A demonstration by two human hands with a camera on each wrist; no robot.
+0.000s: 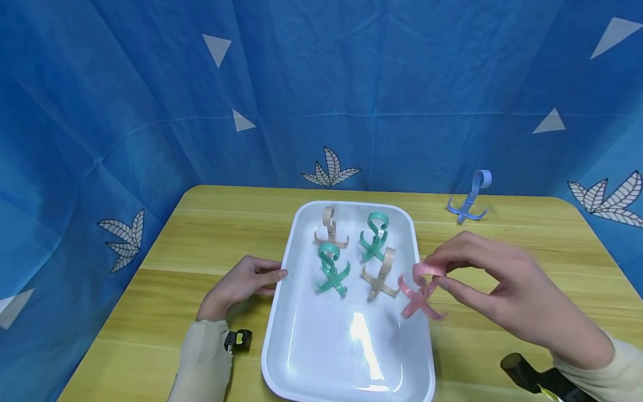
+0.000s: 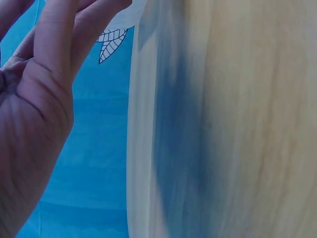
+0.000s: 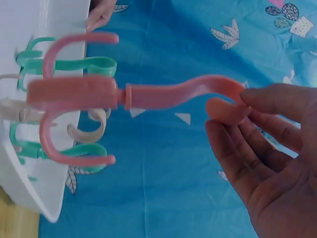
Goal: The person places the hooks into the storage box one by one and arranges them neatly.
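Ahead of me, a creased blue cloth (image 1: 311,67) spreads from 9 o'clock over 12 to 3. In my head view I count 5 pale triangles (image 1: 217,49), 1 near 11, 1 between 10 and 11, 1 at 2, 1 between 2 and 3, 1 between 8 and 9; 3 leaf prints (image 1: 332,166) sit at 9, 12 and 3. Below them my yellow wood-grained table (image 1: 226,223) reaches toward 6, its far corners rounded. The cloth lightens toward 3, and in my left wrist view a soft shadow (image 2: 181,114) crosses the wood from 12 to 6.
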